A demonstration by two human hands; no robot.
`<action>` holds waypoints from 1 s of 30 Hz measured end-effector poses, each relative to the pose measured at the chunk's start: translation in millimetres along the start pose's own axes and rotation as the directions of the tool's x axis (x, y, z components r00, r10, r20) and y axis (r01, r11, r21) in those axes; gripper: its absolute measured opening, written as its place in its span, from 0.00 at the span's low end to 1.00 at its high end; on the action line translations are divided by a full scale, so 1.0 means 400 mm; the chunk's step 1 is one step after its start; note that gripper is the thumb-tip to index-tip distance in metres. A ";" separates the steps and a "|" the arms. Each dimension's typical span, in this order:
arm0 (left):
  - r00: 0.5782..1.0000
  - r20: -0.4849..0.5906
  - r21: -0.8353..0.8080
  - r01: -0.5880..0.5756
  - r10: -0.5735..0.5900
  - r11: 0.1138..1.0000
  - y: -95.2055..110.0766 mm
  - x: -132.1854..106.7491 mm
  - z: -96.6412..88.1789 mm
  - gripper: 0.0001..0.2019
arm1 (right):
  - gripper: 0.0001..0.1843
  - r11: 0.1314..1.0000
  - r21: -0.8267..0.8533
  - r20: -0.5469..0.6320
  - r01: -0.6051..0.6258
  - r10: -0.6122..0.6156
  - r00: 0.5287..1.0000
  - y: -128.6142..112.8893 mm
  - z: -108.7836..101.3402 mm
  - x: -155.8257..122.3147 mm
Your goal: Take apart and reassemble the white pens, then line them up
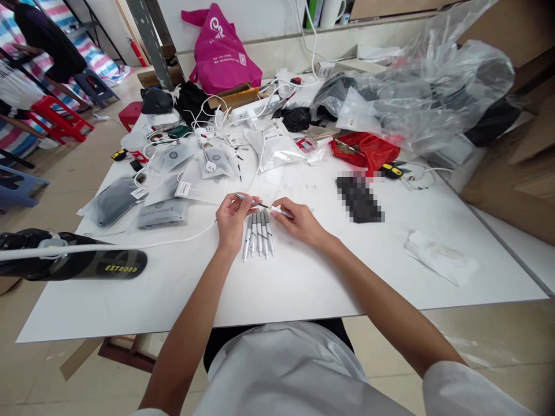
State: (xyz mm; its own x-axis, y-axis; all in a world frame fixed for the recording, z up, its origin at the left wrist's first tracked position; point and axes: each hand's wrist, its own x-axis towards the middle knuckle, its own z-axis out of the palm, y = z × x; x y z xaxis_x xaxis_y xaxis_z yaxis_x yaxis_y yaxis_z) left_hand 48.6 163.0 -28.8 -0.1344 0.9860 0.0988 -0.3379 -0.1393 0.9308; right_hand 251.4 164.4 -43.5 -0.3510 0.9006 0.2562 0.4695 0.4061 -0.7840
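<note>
pen [272, 208] pinched by left hand [231, 218] and right hand [302, 221], core [262, 205] bared; slack grip could spill parts among pens [259, 233] between them.

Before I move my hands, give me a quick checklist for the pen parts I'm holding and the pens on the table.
1. Left hand holding the grey pen part: ok.
2. Right hand holding the white pen part: ok.
3. Thin dark rod showing between the two parts: ok.
4. Row of pens back from the front edge of the table: ok.
5. Rod firmly seated at either end: cannot tell, too small.
6. White cable clear of the left hand: cannot tell; it runs up beside it.
</note>
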 end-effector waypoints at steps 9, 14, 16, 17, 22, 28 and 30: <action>0.998 -0.054 -0.040 -0.019 0.017 0.999 0.000 0.003 -0.004 0.16 | 0.21 0.969 -0.219 -0.026 0.117 -0.125 0.992 0.006 -0.023 -0.002; 1.000 -0.017 -0.049 0.007 -0.008 0.999 -0.002 0.000 0.002 0.16 | 0.18 0.967 -0.225 -0.033 0.116 -0.127 0.991 0.009 -0.023 -0.001; 1.000 -0.022 -0.067 0.009 -0.010 0.998 -0.005 -0.002 0.005 0.17 | 0.18 0.965 -0.236 -0.022 0.117 -0.126 0.992 0.006 -0.024 0.000; 1.000 -0.028 -0.074 0.006 -0.008 0.997 -0.007 -0.003 0.007 0.17 | 0.18 0.963 -0.242 -0.021 0.118 -0.126 0.992 0.005 -0.024 0.000; 0.999 -0.044 -0.089 -0.023 0.019 0.996 -0.012 -0.005 0.010 0.17 | 0.18 0.958 -0.258 -0.018 0.126 -0.135 0.991 0.006 -0.026 0.001; 0.999 -0.031 -0.085 -0.016 0.013 0.996 -0.012 -0.009 0.011 0.18 | 0.20 0.954 -0.278 -0.019 0.109 -0.119 0.993 0.010 -0.020 -0.002; 1.000 0.024 -0.075 0.018 -0.016 0.997 -0.012 -0.012 0.014 0.17 | 0.21 0.958 -0.259 -0.001 0.121 -0.126 0.992 0.008 -0.018 -0.003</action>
State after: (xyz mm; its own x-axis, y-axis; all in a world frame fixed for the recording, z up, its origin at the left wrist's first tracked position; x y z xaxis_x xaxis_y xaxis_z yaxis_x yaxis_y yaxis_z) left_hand 55.9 159.3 -31.7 -0.1067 0.9900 0.0922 -0.4091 -0.1282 0.9034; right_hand 259.2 165.7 -42.0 -0.4066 0.8424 0.3536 0.6174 0.5386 -0.5733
